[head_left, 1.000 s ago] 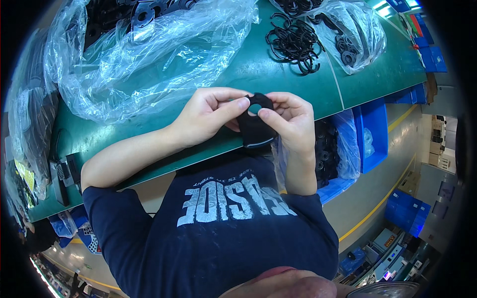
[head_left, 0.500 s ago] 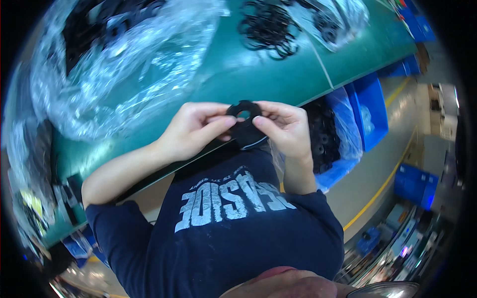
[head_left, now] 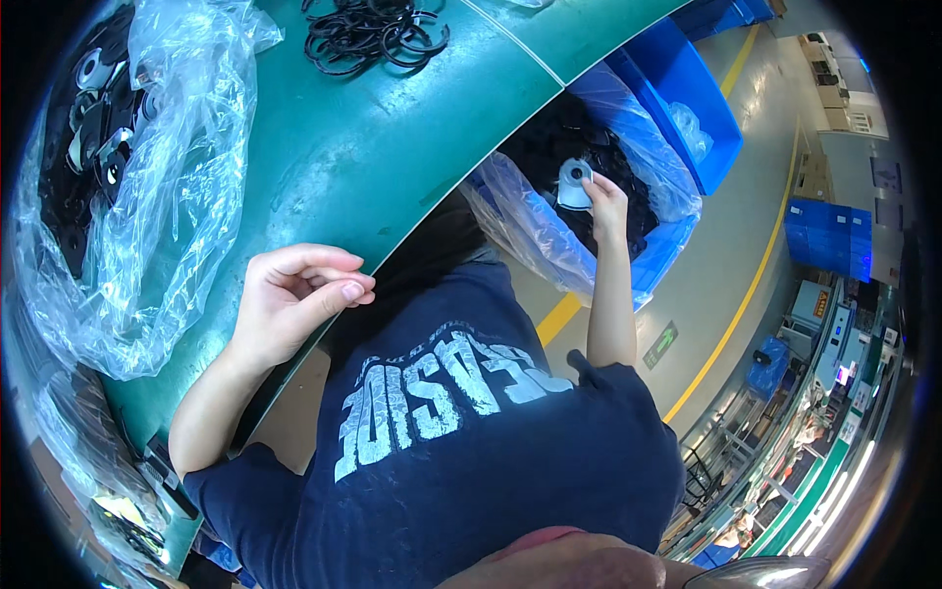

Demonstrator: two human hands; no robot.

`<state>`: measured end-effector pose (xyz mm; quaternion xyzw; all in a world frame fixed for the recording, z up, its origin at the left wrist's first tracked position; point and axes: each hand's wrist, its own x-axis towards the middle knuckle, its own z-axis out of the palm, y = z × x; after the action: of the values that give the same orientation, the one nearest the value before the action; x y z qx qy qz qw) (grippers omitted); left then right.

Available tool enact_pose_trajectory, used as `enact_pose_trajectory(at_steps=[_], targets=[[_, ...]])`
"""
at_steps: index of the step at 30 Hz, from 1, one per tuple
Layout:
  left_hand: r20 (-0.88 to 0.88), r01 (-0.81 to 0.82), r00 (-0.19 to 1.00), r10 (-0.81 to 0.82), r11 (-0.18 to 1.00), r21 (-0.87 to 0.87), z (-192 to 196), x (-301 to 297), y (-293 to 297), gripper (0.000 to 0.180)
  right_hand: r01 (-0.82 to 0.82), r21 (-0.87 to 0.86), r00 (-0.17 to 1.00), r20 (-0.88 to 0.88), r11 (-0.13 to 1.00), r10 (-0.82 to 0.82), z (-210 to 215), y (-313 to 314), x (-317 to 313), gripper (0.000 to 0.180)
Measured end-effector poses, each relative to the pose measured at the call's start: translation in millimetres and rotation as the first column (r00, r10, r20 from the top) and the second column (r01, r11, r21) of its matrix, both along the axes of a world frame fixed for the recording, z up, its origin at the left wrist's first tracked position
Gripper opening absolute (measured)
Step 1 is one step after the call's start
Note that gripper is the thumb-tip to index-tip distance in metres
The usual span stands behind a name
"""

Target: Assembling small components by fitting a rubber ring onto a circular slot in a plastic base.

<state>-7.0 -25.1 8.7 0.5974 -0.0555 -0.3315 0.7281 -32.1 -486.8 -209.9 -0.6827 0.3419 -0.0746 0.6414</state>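
Observation:
Over a plastic-lined blue bin (head_left: 659, 263) on the right, my right hand (head_left: 608, 211) pinches a flat part with a round hole (head_left: 573, 187). Its face looks pale and shiny in the light. Just beneath it lies a heap of black parts (head_left: 628, 177) inside the bin; whether the held part touches them I cannot tell. My left hand (head_left: 299, 299) is by the near edge of the green table (head_left: 343, 167), fingers curled and thumb against the fingertips, with nothing visible in them.
At the far left, a clear plastic bag (head_left: 186, 177) holds dark parts with round holes (head_left: 98, 137). A pile of black rings (head_left: 373, 37) lies at the table's far side. Another blue bin (head_left: 721, 147) stands beyond the lined one.
My right hand has left my left hand and carried the part right, over the lined bin. My left hand has let go and moved left and down. The view has shifted right.

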Motion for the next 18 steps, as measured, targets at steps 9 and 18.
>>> enact_pose_trajectory(at_steps=[9, 18], targets=[[0.033, 0.004, 0.999, -0.005, 1.0, 0.014, 2.3, 0.4, -0.3, 0.016, 0.285, -0.41, 0.866, -0.278, 0.866, -0.416, -151.3, -75.8, -57.9, 0.053], [0.026, 0.061, 0.998, -0.062, 0.997, 0.055, 6.8, -2.3, -3.1, 0.017, -0.363, -0.7, 0.793, -0.579, 0.615, -0.19, -121.7, -52.1, -40.6, 0.046]])
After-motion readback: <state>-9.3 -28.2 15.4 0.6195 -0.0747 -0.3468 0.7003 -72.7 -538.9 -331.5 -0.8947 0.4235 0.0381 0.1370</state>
